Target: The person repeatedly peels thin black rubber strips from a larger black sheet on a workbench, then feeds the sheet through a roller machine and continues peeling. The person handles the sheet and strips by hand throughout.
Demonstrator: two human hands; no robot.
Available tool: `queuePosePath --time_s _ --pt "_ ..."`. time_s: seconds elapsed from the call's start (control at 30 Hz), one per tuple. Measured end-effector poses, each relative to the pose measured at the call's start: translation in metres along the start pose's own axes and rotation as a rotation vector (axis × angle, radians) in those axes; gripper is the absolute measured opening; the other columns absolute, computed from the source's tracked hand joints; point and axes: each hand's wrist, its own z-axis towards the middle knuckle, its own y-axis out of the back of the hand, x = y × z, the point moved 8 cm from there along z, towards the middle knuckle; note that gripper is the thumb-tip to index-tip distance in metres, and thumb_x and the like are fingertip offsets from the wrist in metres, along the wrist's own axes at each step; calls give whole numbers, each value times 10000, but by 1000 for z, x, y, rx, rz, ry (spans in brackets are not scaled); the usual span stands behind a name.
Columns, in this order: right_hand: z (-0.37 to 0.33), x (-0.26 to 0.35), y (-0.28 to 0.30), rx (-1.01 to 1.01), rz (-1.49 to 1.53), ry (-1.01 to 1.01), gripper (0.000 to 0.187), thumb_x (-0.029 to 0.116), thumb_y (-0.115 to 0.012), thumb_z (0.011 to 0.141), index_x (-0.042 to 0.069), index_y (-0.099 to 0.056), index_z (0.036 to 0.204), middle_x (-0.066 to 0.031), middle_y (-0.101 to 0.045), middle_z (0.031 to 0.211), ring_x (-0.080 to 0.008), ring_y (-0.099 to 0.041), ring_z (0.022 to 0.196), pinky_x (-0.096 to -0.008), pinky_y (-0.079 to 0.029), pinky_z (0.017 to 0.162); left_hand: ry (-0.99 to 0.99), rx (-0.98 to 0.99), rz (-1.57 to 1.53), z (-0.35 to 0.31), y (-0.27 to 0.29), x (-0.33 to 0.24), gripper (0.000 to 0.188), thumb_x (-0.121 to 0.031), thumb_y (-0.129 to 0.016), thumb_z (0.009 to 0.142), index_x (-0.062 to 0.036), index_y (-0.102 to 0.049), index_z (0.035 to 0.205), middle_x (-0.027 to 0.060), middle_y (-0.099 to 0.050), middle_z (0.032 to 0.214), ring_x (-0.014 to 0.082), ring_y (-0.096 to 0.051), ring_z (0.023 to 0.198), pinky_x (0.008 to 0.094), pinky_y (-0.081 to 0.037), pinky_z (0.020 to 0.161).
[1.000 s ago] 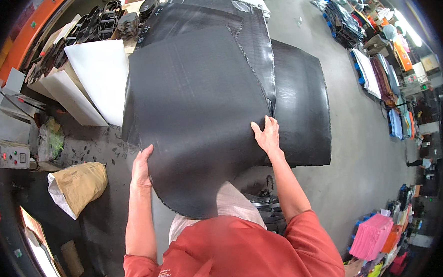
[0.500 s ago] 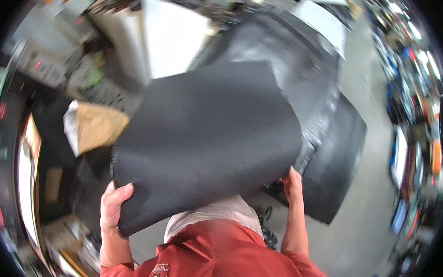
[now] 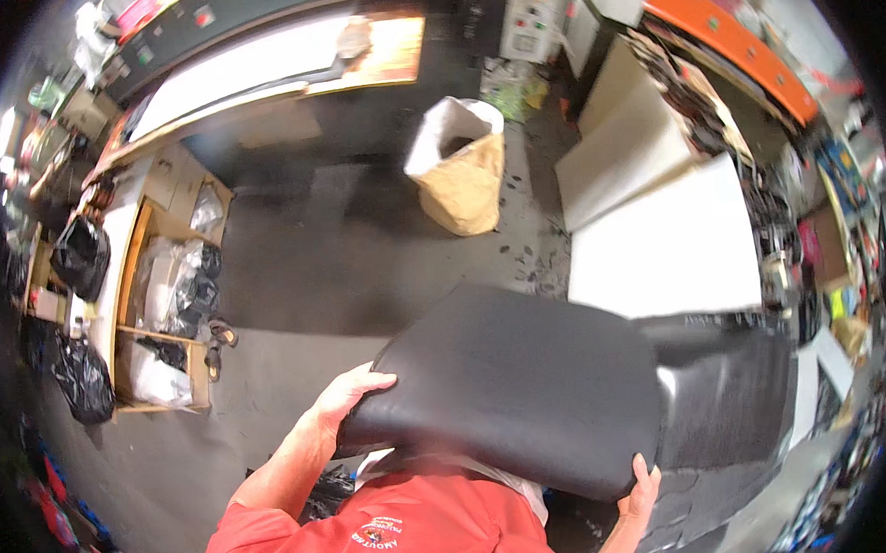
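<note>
Black, rubber-like and faintly glossy, a broad flexible sheet (image 3: pixel 519 383) is held in front of the waist of the person in the red short-sleeved shirt (image 3: pixel 397 544), its near side curving downward between the two hands. The left hand (image 3: pixel 354 393) grips the left end, thumb laid over the top and the fingers tucked beneath, hidden from me. The right hand (image 3: pixel 639 492) is closed about the near right corner; I can't tell how deep its hold goes.

On the right, more glossy black sheets (image 3: pixel 735 396) lie just beside the held one, and I can't make out whether they touch. Beyond its far edge a large white flat panel (image 3: pixel 671 234) leans, and a tan sack with a white lining (image 3: pixel 466 180) stands open on the dark grey floor (image 3: pixel 293 284).

What would worry me is that right corner: a shallow pinch on something this smooth could slip, letting that side drop. The unsupported middle might sag further under its own weight, and a wide swing could brush the white panel.
</note>
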Motion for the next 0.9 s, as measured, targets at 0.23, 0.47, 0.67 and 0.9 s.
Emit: queuePosePath --time_s 0.23,0.47,0.67,0.9 --pt "82 24 -302 354 -338 -20 340 138 -746 974 -87 -723 1229 -114 -737 1140 -224 -674 1012 -382 -536 942 -139 -566 114 -12 217 -143 435 -229 -814 882 -47 -708 1262 82 -766 1136 194 -714 1040 368 -547 991" --pt "81 264 -604 462 -474 880 550 374 -695 1040 -67 -662 1367 -220 -666 1334 -329 -600 1259 -461 -433 1136 -1077 -738 374 -201 249 -427 230 -180 -720 944 -57 -769 1133 71 -754 1166 172 -692 1083 330 -517 1013" --pt "30 368 -704 867 337 851 571 242 -695 1040 12 -484 1518 -173 -611 1451 -316 -652 1252 -517 -513 1101 -1637 9 225 -286 227 -512 385 -91 -594 1062 12 -605 1433 142 -704 1369 235 -707 1201 399 -523 1111" --pt "140 176 -887 726 -362 654 626 265 -794 975 -41 -555 1466 -142 -656 1363 -238 -622 1208 -379 -488 1075 -994 -450 439 -37 387 -585 544 -172 -778 940 54 -628 1412 85 -707 1321 171 -628 1186 331 -457 1087"
